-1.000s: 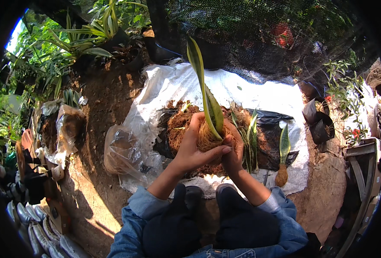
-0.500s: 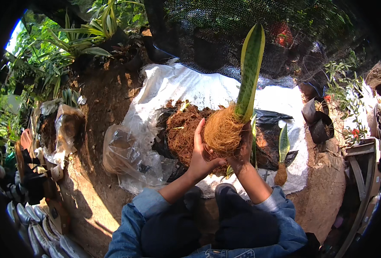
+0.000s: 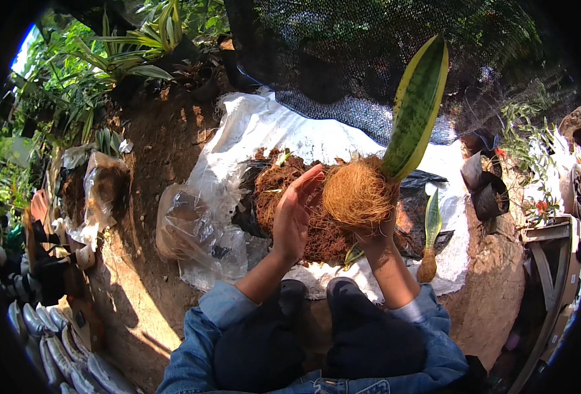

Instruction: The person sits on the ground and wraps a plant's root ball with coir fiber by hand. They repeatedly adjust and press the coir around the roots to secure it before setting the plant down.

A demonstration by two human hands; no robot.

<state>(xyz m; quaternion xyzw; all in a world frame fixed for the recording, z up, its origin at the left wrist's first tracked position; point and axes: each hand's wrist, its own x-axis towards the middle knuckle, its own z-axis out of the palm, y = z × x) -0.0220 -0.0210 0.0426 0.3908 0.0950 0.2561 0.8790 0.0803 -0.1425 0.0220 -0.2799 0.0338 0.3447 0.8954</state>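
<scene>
A snake plant [image 3: 416, 108] with one broad yellow-edged green leaf is held up before me, tilted to the right. Pale brown coconut fibre [image 3: 358, 192] is wrapped in a ball around its base. My right hand [image 3: 381, 226] grips this ball from beneath and the right side, its fingers mostly hidden behind it. To the left, my left hand [image 3: 295, 220] stands open, palm toward the ball and apart from it. Below lies a heap of reddish-brown coir [image 3: 274, 210] on black plastic. Right of it rests a smaller snake plant [image 3: 433, 220] with a fibre-wrapped base.
A white woven sheet [image 3: 303, 125] covers the ground under the heap. Left on it sits a clear plastic bag [image 3: 184, 223] of brown fibre. Dark shade netting [image 3: 369, 65] hangs beyond. At right are a black plant bag [image 3: 489, 198] and a metal frame [image 3: 545, 262].
My left hand has come off the fibre ball and opened to its left. The plant has shifted a little right in my right hand, its leaf leaning further right.
</scene>
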